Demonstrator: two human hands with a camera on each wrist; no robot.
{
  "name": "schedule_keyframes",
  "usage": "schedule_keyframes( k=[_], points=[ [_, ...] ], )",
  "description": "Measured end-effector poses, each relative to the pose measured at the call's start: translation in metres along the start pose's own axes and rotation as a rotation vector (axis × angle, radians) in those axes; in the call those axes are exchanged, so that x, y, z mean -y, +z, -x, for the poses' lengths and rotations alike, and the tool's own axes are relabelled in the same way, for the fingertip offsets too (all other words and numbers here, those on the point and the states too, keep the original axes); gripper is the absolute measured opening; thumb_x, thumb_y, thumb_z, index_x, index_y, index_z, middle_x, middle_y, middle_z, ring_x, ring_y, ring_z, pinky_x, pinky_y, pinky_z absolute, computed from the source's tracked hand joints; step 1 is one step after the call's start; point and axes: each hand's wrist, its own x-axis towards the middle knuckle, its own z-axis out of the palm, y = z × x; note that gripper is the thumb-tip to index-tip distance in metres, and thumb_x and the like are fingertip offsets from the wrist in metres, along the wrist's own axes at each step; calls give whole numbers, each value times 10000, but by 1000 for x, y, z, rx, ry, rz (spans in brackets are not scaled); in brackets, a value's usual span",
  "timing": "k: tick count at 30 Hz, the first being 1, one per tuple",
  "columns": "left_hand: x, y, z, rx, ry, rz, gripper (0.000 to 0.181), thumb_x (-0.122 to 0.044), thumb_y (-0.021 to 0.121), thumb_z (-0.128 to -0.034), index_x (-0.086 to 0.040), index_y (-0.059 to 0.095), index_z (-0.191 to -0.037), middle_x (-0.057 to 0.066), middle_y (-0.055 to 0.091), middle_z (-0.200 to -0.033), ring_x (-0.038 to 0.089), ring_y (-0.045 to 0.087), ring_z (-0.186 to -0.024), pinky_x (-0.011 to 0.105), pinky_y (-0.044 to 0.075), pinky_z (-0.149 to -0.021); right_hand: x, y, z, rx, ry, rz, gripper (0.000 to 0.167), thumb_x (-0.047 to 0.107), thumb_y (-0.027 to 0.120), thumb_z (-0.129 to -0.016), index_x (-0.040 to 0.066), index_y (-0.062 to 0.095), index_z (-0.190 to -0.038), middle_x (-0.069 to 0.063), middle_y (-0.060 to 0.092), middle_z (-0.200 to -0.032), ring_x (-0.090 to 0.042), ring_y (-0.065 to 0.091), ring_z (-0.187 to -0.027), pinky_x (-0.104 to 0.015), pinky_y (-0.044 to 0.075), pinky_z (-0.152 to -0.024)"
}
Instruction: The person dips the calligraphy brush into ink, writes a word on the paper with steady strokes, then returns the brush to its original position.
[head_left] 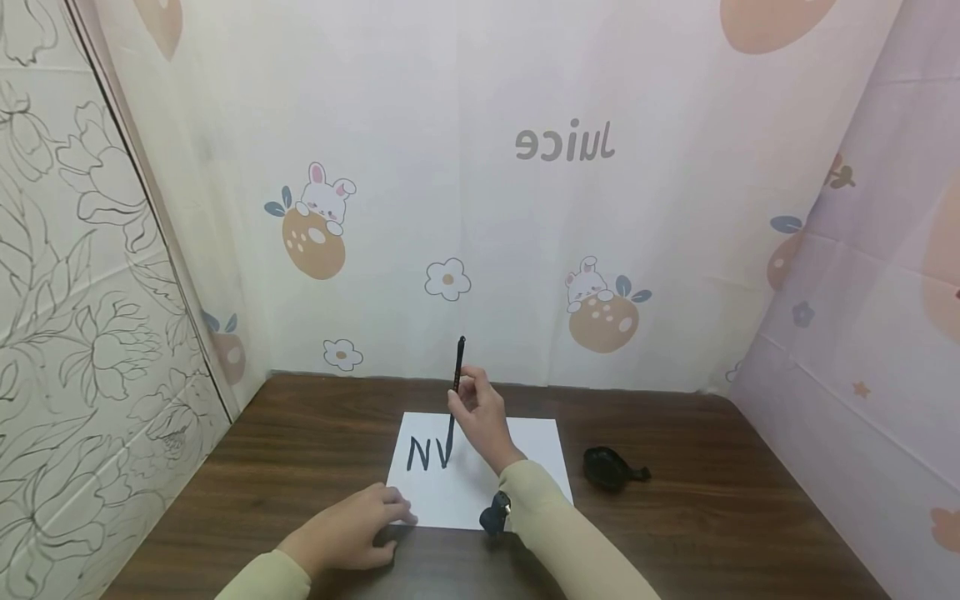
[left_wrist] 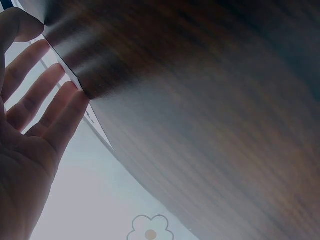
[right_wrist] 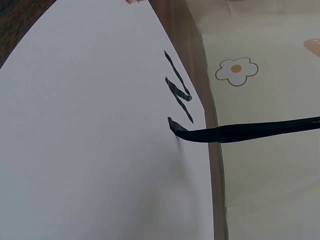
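My right hand (head_left: 483, 412) pinches a black writing brush (head_left: 457, 375) between thumb and fingers, its shaft standing nearly upright. The bent brush tip (right_wrist: 182, 132) meets a white sheet of paper (head_left: 450, 504) at the end of a short slanted black stroke (right_wrist: 173, 123). Left of that stroke is a finished black letter N (head_left: 418, 454). Over the sheet's near left corner, my left hand (head_left: 352, 525) lies with its fingers spread. In the left wrist view the fingers (left_wrist: 67, 115) of this hand reach the paper's edge, loosely extended and gripping nothing.
A small black dish with a narrow spout-like end (head_left: 603, 469) sits right of the paper on the dark wooden table (head_left: 697, 508). Patterned cloth (head_left: 465, 208) hangs behind the table and along both sides. A dark device (head_left: 495, 512) is by the right cuff.
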Motion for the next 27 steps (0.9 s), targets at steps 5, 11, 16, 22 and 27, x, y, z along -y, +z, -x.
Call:
schedule_keyframes(
  k=[5,11,16,22,27],
  points=[
    [1,1,0,-7,8,-5,293,-207,748,-825,-173,731,-1115,-55,641,-1085,103,577,-986,298,517,-867,-1,0,0,0,5,-4,321,83,629,-957,144,503,-1245,18,603,-890,-133,607,-852,-288,560,-747],
    [2,2,0,-5,8,-10,292,-211,746,-827,-174,733,-1116,-57,642,-1085,102,575,-985,294,516,-866,-3,1,0,-6,3,4,327,92,635,-957,138,502,-1252,19,605,-896,-132,609,-856,-288,561,-746],
    [2,2,0,-22,21,-19,294,-204,746,-818,-168,733,-1110,-53,643,-1078,106,579,-980,296,519,-859,-5,1,0,-5,13,7,336,97,636,-960,147,503,-1264,22,605,-905,-129,608,-864,-287,559,-755],
    [2,3,1,-25,19,-20,288,-209,742,-820,-170,734,-1106,-60,641,-1077,97,577,-977,296,522,-858,-7,1,1,-5,22,6,340,99,637,-962,183,503,-1263,33,601,-903,-122,606,-863,-284,558,-759],
    [2,3,0,-12,4,-14,288,-214,740,-824,-176,734,-1110,-62,643,-1086,98,576,-986,300,520,-866,-7,1,0,-5,24,0,338,106,634,-967,193,507,-1268,33,602,-912,-126,604,-872,-286,558,-759]
  ],
)
